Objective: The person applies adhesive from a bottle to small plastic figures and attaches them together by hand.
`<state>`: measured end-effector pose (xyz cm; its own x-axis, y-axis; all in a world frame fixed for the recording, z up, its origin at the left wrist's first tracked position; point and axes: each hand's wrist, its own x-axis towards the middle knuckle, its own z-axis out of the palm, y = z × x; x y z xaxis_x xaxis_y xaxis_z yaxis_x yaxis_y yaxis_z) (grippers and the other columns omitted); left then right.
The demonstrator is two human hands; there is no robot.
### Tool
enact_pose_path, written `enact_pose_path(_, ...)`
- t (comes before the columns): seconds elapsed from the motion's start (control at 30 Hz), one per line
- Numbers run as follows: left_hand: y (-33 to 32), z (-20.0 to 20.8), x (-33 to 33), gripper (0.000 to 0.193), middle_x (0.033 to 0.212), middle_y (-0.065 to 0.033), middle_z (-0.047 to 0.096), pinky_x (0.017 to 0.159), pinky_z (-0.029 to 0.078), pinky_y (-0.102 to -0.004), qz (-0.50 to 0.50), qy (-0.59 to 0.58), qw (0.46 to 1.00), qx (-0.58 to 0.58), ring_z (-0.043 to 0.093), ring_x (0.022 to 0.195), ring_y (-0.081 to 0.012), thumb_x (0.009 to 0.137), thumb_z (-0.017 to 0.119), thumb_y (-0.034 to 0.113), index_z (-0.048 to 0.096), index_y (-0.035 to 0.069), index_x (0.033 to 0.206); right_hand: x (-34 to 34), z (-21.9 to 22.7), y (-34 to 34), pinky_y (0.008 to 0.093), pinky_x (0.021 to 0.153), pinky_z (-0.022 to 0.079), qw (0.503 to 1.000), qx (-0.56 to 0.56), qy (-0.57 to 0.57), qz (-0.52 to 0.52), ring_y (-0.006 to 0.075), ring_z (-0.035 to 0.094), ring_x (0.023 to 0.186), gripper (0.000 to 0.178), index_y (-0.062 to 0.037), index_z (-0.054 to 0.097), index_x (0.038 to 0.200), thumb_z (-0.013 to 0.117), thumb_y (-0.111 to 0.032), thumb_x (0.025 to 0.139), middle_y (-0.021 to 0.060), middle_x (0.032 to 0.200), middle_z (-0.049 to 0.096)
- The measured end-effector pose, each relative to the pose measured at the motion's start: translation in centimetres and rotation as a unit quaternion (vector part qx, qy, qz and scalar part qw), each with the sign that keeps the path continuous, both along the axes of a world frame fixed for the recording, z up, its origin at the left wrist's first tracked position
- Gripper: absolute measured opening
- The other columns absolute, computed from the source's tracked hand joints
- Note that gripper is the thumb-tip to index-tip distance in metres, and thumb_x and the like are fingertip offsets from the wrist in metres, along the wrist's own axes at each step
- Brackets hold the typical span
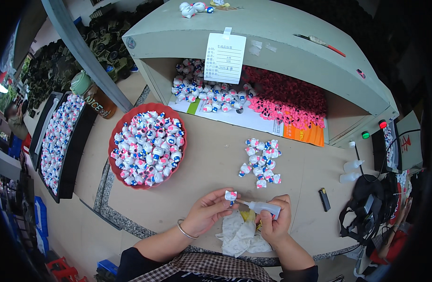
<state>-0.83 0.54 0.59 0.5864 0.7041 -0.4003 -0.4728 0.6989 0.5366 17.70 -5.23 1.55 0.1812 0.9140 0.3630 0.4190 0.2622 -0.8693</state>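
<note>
A small white cat-like figurine (231, 195) with pink and blue parts is pinched between the fingertips of my left hand (207, 214). My right hand (278, 220) grips a small translucent squeeze bottle (264, 207). The bottle's thin nozzle points left, with its tip at or very near the figurine; whether they touch I cannot tell. Below both hands lies a crumpled white cloth (239, 236) with a yellow piece beside it. Several similar figurines (260, 162) sit in a loose group on the table beyond my hands.
A red scalloped bowl (113, 162) heaped with figurines stands at left, past it a black tray (67, 181) of more. The grey cabinet (281, 44) at the back holds figurines and pink pieces (286, 112). At right lie a lighter (324, 199), small bottles (351, 171) and a black bag (366, 202).
</note>
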Motion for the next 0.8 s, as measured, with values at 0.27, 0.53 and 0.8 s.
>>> enact_pose_path(0.27,0.03,0.0,-0.02,0.033,0.115,-0.0142,0.05,0.075,0.049,-0.0222,0.003,0.005,1.0,-0.001,0.055,0.097,-0.0184,0.083,0.049,0.003,0.046,0.006,0.116,-0.01,-0.07,-0.1,0.0292,0.057,0.039,1.0,-0.005,-0.001,-0.003,0.0214,0.045,0.067,0.021,-0.0014,0.045,0.088,0.059,-0.009,0.075,0.0105,0.074,0.049)
enact_pose_path(0.53,-0.24,-0.5,0.02,0.033,0.112,-0.0134,0.052,0.076,0.048,-0.0227,0.02,0.022,0.999,0.029,0.056,0.095,-0.0173,0.083,0.049,0.001,0.047,0.006,0.115,0.43,0.43,-0.14,0.0318,0.058,0.038,0.999,-0.002,-0.048,-0.025,0.0218,0.044,0.067,0.02,-0.002,0.045,0.087,0.058,-0.01,0.075,0.0097,0.074,0.05)
enact_pose_path(0.8,-0.53,-0.13,0.27,0.033,0.108,-0.0085,0.054,0.077,0.048,-0.0245,0.016,0.042,0.998,0.051,0.057,0.093,-0.017,0.082,0.051,0.002,0.047,0.007,0.115,-0.06,0.43,-0.35,0.03,0.058,0.038,1.0,-0.005,0.017,-0.013,0.0186,0.044,0.067,0.016,-0.0015,0.044,0.087,0.055,-0.009,0.077,0.0098,0.075,0.046)
